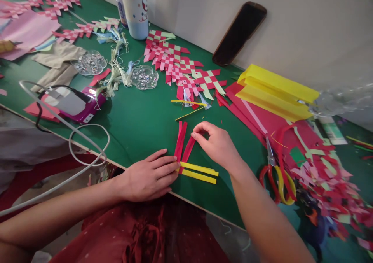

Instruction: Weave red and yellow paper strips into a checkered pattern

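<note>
My left hand [151,175] lies flat, fingers stretched out, over the crossing of several paper strips at the table's front edge. Red paper strips [180,142] point away from me from under its fingertips. Two yellow paper strips [201,173] run out to the right. My right hand [214,142] pinches the upper end of one red paper strip [189,149] between thumb and finger, holding it slanted to the right of the others. The crossing itself is partly hidden by my left fingers. Beyond the strips lie thin yellow paper slivers [190,113].
Woven paper fish [180,64] lie at the back. Scissors [275,177] and paper scraps [329,189] are on the right, near folded yellow paper [276,92]. A phone [240,33] leans on the wall. On the left are a purple box [90,105], a white cable [87,136] and bead dishes [145,77].
</note>
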Available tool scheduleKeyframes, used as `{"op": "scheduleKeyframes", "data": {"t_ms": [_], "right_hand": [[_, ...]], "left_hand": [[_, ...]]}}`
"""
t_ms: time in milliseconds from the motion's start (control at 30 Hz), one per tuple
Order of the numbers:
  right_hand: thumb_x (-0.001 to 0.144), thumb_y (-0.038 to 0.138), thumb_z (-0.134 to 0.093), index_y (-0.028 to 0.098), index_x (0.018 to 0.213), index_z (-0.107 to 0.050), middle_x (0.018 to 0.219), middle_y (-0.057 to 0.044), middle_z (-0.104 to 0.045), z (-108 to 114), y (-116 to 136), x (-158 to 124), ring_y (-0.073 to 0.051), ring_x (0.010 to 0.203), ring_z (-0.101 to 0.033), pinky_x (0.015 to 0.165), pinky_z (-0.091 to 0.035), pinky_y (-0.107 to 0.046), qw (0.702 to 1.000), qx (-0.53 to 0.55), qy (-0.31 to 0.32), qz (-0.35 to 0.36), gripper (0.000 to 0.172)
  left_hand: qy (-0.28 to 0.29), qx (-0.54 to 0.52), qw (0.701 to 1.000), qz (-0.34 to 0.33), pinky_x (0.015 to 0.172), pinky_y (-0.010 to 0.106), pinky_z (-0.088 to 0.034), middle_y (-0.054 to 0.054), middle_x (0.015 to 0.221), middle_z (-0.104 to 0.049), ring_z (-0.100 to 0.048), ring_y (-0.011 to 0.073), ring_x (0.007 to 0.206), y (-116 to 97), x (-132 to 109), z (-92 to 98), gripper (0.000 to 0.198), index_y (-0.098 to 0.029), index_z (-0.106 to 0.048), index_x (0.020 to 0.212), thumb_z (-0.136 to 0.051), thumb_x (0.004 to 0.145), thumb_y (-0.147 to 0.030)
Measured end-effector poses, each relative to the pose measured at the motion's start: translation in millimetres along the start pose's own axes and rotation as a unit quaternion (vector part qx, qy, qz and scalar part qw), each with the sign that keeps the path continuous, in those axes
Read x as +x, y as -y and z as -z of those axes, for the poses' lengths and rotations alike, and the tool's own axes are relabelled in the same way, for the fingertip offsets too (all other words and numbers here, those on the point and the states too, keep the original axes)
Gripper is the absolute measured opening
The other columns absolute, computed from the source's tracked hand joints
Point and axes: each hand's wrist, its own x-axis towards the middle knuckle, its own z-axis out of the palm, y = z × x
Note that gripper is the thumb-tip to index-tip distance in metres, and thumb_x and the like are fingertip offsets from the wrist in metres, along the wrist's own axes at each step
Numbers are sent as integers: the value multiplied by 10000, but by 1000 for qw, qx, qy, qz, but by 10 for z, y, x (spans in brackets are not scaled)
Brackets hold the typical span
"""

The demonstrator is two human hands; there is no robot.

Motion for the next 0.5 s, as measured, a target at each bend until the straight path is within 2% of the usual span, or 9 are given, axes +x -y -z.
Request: {"op": "scheduleKeyframes", "data": {"t_ms": [133, 267, 367, 500], "right_hand": [[857, 302, -586, 238, 815, -609, 745, 30, -673, 75, 37, -109, -144, 663, -609, 648, -438, -286, 999, 36, -12, -35, 80], [856, 266, -579, 240, 863, -613, 772, 26, -685, 60, 24, -141, -148, 688, -632, 663, -450, -285, 999, 21, -32, -38, 44], [856, 220, -562, 235, 938, -618, 839, 6, -697, 3, -24, -127, -160, 749, -647, 688, -461, -290, 999, -13, -37, -19, 100], [850, 180, -542, 221, 993, -614, 883, -22, -682, -81, -109, -97, -171, 767, -639, 683, -473, -298, 997, -67, -35, 21, 165]], "left_hand": [[7, -5, 1000, 2, 1219, 472, -205, 73, 1389, -563, -447, 245, 1341, 6, -11, -15, 352, -157, -587, 1258, -511, 965, -337], [17, -5, 1000, 3, 1217, 478, -196, 70, 1414, -543, -435, 241, 1350, 5, -6, -5, 393, -169, -539, 1330, -497, 972, -323], [27, -3, 1000, 4, 1213, 476, -204, 74, 1408, -547, -439, 235, 1344, 3, 2, 11, 456, -171, -475, 1400, -497, 970, -323], [36, -1, 999, 3, 1210, 479, -213, 58, 1413, -543, -442, 245, 1337, 1, 13, 25, 472, -170, -472, 1404, -513, 962, -331]]}}
